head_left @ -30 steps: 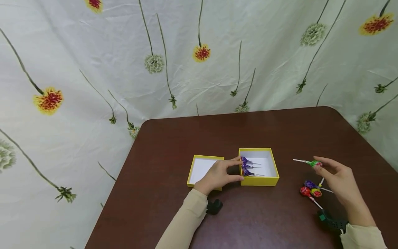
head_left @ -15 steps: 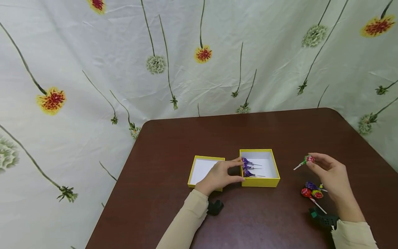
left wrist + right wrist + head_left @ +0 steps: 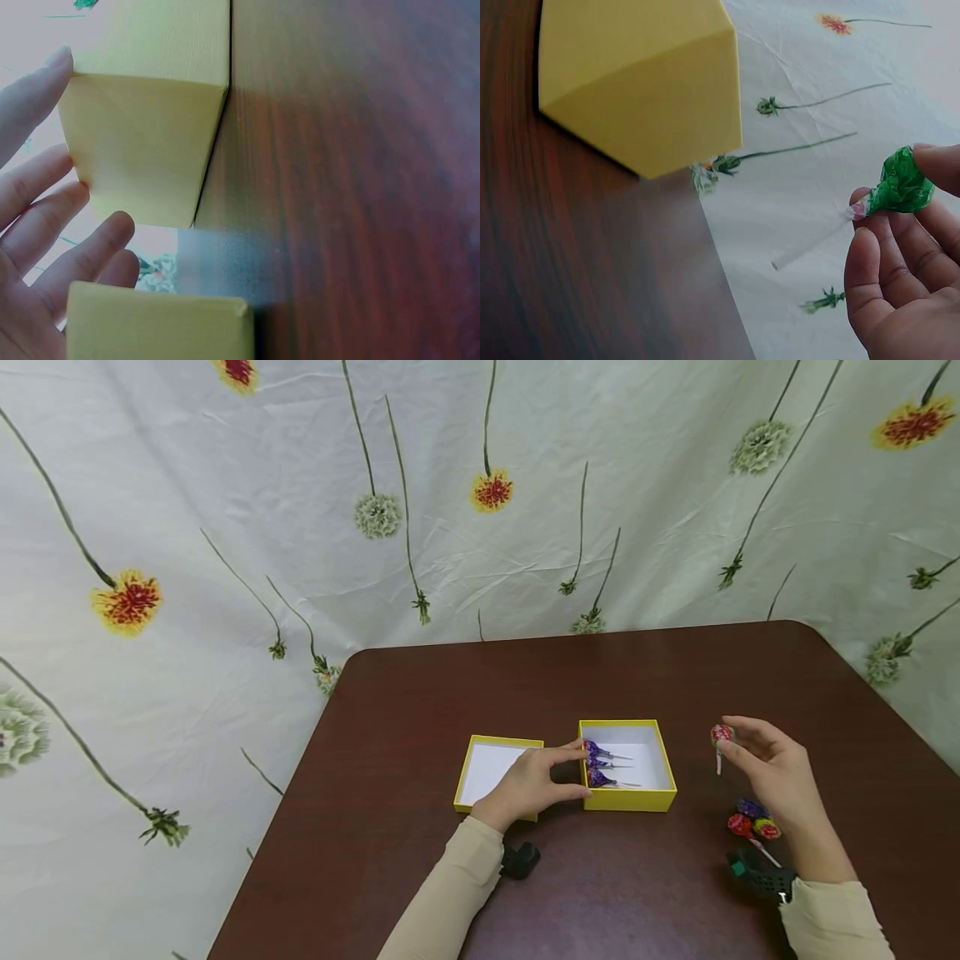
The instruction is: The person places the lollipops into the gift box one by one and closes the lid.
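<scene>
Loose lollipops (image 3: 752, 810): three visible on the desk (image 3: 450, 693), near the right hand (image 3: 782, 777); a low sweep could scatter them.
Left hand (image 3: 527, 783): fingers relaxed, tips at the yellow box (image 3: 628, 801), left side; pressure hard to judge; slack contact could let it slide.
Purple lollipops (image 3: 596, 778): three, inside the box.
Green-and-red lollipop (image 3: 721, 733): pinched by the right hand's fingers, aloft right of the box; a light pinch could drop it.
</scene>
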The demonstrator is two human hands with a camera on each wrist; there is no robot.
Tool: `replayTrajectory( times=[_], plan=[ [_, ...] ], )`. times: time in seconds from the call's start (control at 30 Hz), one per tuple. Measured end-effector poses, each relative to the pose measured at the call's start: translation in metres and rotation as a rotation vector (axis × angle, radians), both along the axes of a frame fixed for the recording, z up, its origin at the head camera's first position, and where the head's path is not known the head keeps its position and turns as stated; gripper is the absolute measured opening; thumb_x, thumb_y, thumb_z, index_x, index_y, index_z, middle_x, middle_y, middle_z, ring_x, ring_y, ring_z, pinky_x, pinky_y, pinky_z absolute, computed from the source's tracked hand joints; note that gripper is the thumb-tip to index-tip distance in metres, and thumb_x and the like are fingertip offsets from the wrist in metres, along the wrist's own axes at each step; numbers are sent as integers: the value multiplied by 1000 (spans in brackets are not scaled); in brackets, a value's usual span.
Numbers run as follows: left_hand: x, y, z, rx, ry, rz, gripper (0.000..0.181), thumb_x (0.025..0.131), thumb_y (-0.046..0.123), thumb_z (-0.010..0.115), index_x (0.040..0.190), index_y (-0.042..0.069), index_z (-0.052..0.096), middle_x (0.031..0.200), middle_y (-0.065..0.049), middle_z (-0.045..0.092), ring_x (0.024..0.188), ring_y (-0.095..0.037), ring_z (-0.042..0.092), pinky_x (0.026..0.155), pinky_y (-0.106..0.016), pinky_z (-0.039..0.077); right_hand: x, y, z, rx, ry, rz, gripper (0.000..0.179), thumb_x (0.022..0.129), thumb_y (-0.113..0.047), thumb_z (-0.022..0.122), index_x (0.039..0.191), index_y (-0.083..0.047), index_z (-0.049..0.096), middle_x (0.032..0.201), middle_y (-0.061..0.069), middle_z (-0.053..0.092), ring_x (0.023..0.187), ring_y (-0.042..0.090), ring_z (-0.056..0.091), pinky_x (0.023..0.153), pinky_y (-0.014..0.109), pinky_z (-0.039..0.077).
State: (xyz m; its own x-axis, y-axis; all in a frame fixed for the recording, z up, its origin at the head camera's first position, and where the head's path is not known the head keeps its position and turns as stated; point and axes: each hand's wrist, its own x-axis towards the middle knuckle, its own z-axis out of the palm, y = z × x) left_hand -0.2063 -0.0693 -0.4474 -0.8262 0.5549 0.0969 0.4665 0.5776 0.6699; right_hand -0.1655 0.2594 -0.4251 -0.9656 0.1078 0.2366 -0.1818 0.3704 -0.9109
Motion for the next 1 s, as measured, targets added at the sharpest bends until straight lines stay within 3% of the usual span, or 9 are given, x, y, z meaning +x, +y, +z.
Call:
replayTrajectory(
  times=[0.17,0.4,0.63,0.83,1.0],
  plan=[
    [0,0,-1,1,3,6,60,86,40,77,140,20,61,153,8,47,137,-13,51,117,-40,39,-3,-12,4,-31,12,48,26,98,-13,65,125,-11,65,99,-28,65,87,-9,63,68,12,52],
    [0,1,0,-8,-1,3,60,87,40,77,141,20,60,154,7,47,137,-15,51,116,-40,40,-6,-28,10,-16,18,89,27,98,-17,66,125,-17,69,97,-26,65,77,-2,60,58,19,46],
    [0,0,-1,-8,3,3,60,87,40,77,140,20,60,153,7,48,137,-15,51,119,-42,37,-12,-41,12,-39,28,180,33,98,-15,66,128,-3,67,106,-27,66,94,-5,64,79,11,54],
    [-1,0,-2,3,12,-3,60,86,39,78,140,19,61,153,5,49,136,-15,53,117,-40,39,-15,-51,12,32,31,224,38,98,-15,65,130,5,63,107,-28,63,95,-2,63,78,14,55],
    [0,0,-1,3,8,-1,60,87,40,77,140,19,60,153,6,48,136,-15,52,114,-37,43,-18,-60,13,52,-7,240,36,99,-17,65,129,2,65,108,-21,66,95,-4,61,77,16,55]
  ],
)
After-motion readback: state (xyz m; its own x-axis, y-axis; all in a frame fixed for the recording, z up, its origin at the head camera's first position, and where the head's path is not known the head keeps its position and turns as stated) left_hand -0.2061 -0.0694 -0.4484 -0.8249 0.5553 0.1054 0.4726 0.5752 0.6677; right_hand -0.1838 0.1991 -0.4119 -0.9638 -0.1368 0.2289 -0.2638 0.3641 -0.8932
